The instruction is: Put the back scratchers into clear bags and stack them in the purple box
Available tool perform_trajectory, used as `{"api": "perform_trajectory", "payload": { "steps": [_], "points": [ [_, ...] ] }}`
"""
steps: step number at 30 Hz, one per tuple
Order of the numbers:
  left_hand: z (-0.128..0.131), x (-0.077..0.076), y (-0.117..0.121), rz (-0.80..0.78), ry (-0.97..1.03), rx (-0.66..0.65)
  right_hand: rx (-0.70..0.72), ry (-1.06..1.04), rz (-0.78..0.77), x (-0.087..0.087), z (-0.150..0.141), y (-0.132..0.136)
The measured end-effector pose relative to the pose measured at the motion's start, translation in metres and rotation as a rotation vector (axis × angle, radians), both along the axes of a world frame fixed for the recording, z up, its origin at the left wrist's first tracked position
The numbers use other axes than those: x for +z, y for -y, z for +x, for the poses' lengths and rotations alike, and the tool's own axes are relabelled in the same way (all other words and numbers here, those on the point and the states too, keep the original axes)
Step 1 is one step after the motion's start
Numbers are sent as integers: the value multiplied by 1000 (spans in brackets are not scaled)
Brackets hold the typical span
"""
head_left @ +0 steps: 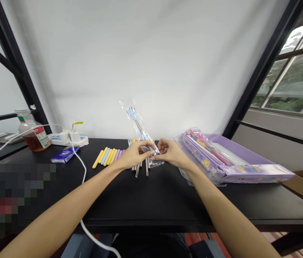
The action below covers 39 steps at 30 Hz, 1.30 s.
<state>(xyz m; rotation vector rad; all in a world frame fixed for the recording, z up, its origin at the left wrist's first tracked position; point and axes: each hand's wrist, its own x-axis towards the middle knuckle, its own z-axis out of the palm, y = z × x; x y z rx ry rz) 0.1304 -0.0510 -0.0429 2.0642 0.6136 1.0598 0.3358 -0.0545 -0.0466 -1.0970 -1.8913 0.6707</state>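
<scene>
Both my hands meet at the middle of the black table [154, 193]. My left hand [136, 154] and my right hand [170, 152] pinch the lower end of a clear plastic sleeve [138, 122] that stands tilted up and to the left, with a light blue fork inside it. Under my hands lie several bare metal utensil shafts [142, 168]. A row of yellow, blue and purple handles [108, 156] lies just left of my left hand.
A purple box [221, 157] of wrapped items sits at the right. At the back left are a white power strip [68, 138] with a white cable [83, 168], a blue packet [65, 154] and a bottle [33, 134] of brown liquid. A window is at far right.
</scene>
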Motion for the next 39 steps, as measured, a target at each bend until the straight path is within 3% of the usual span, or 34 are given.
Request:
{"api": "perform_trajectory", "payload": {
  "steps": [5,10,13,17,23,28,33,39],
  "points": [
    [1,2,1,-8,9,22,-65,38,36,-1,-2,1],
    [0,6,-4,-159,98,37,135,-112,-141,10,-1,11],
    [-5,7,-10,-253,197,39,191,-208,-17,19,6,15],
    [-9,7,-12,-264,215,3,260,-103,128,21,11,15],
    [0,8,2,-279,184,-81,167,-152,156,13,3,9],
    [0,9,3,-267,160,-145,124,-218,29,10,0,7],
    [-5,4,-2,-153,62,-148,101,-325,-147,12,2,9],
    [-9,7,0,-112,-46,-175,160,-146,-353,19,5,13]
  ]
}}
